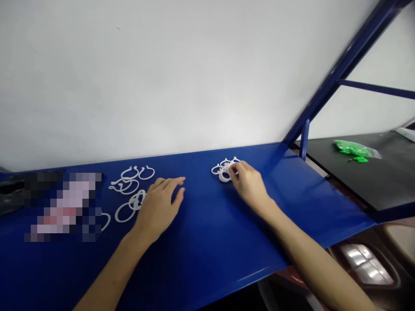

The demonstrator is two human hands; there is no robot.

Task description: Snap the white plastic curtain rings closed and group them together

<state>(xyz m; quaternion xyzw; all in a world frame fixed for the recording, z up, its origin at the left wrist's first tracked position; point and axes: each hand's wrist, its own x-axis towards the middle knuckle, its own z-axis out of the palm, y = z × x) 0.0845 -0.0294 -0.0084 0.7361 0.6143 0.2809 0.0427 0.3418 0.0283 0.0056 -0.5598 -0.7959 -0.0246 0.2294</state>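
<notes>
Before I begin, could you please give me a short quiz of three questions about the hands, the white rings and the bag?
1. True or false: the fingers of the right hand are at the compact group of white rings.
2. Where does the plastic bag with green contents lie?
A) on the blue table
B) on the black table
C) on the chair
3. Fill in the blank (compact or scattered): the left hand is beside the ____ group of rings.

Key: 1 true; 2 B; 3 scattered.

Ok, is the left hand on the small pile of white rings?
No, the right hand is at that pile; the left is beside the looser rings.
</notes>
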